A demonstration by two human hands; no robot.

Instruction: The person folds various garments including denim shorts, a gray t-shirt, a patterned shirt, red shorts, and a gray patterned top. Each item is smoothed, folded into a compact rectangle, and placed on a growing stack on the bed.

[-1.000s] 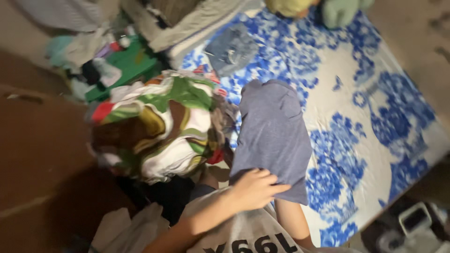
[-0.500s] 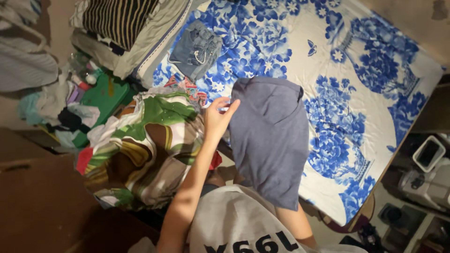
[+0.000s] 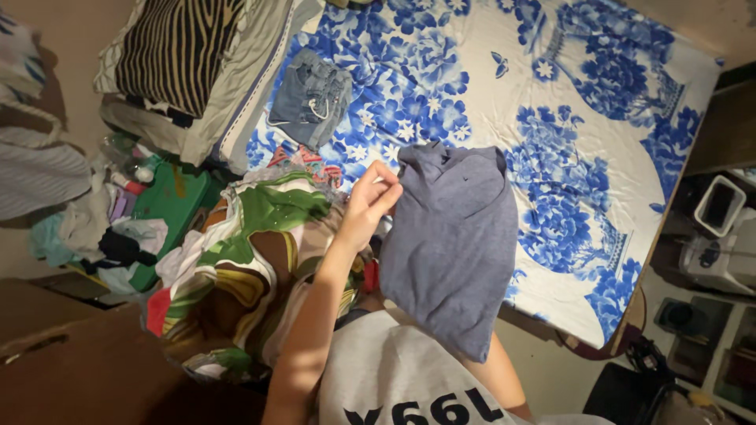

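Bedroom, seen from above: bed [image 3: 551, 102] under a white sheet with blue flower print. Item one, grey-blue garment [image 3: 453, 244], hanging over the bed's near edge, draped over the right forearm; right hand hidden beneath it, grip not visible. Left hand [image 3: 368, 203], fingers pinched on the garment's upper left edge. Just left, a heap of green, white and brown patterned cloth [image 3: 252, 260]. Farther off on the sheet, folded denim shorts [image 3: 311, 96]; far left, a striped pile [image 3: 177, 47].
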